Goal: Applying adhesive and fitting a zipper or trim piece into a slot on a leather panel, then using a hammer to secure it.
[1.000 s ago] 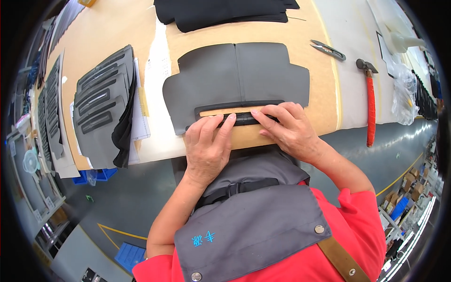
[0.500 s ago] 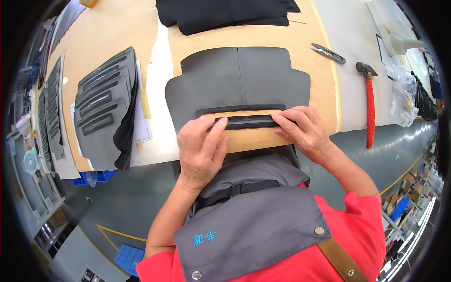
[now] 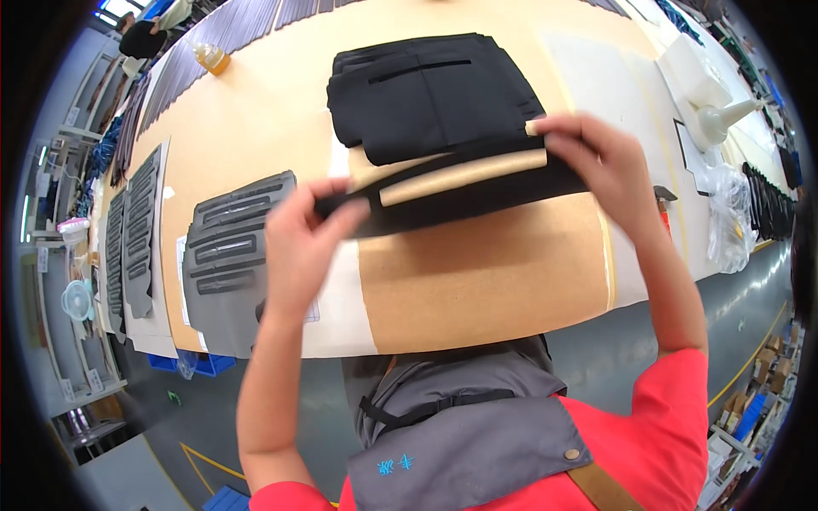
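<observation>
A black sheet panel with a long narrow slot (image 3: 477, 198) is held up off the table, slightly smeared by motion. Tan table shows through its slot. At its left end, my left hand (image 3: 300, 234) pinches the panel between thumb and fingers. My right hand (image 3: 603, 166) grips the opposite end, and a pale covering shows on one fingertip. Just beyond the raised panel lies a stack of black panels (image 3: 426, 94), the top one with a similar slot. Grey panels with black-framed slots (image 3: 228, 234) lie left of my left hand.
More grey panels (image 3: 141, 234) lie farther left. A bottle of amber liquid (image 3: 212, 59) stands at the far left. On the right are a white nozzle bottle (image 3: 716, 126), a clear plastic bag (image 3: 728, 217) and a hammer (image 3: 664, 204), partly hidden by my right forearm.
The grey panel that lay flat under my hands is gone from the table; a slotted panel is now raised with a black side showing. Both hands moved up and apart. The view shifted.
</observation>
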`<move>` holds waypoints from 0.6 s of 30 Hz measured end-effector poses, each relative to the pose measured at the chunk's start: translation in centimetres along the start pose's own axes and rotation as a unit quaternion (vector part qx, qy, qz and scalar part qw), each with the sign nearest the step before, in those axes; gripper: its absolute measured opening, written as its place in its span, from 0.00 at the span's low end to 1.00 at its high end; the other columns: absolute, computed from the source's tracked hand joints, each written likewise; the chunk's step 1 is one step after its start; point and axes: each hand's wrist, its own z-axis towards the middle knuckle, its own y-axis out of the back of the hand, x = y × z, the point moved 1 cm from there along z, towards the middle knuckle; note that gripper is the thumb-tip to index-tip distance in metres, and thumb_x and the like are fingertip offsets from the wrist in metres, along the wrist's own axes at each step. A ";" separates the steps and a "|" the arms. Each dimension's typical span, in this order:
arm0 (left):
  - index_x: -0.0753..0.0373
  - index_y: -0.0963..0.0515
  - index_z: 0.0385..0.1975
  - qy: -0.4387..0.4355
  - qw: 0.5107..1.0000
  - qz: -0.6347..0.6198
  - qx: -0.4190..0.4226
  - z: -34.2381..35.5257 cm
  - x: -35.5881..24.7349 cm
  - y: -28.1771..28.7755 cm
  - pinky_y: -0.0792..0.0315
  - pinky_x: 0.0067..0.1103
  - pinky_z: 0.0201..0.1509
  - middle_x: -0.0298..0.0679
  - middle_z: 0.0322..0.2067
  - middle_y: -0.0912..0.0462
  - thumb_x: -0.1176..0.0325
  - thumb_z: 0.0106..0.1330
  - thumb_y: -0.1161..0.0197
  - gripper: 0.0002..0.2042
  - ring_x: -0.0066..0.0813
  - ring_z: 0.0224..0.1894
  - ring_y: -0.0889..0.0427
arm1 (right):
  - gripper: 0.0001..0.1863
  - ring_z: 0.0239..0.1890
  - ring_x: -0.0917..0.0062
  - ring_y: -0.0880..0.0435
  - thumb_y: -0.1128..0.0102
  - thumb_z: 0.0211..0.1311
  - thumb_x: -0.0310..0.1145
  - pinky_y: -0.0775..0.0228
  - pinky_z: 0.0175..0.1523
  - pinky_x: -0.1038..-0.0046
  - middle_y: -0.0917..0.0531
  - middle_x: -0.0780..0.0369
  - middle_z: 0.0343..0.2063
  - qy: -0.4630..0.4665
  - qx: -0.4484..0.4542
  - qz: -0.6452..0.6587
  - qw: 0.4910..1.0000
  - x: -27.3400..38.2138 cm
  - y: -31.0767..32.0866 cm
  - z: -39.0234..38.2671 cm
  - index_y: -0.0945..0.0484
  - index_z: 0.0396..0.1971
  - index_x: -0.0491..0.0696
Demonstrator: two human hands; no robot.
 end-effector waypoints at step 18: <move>0.62 0.15 0.40 -0.158 0.986 0.022 -0.050 -8.8 3.6 -5.5 0.20 0.29 0.44 0.43 0.39 0.16 0.76 0.62 0.32 0.08 0.40 0.42 0.15 | 0.08 0.41 0.75 0.14 0.35 0.66 0.31 0.23 0.50 0.73 0.12 0.59 0.35 0.072 0.278 0.190 0.939 5.6 -23.3 8.8 0.17 0.40 0.42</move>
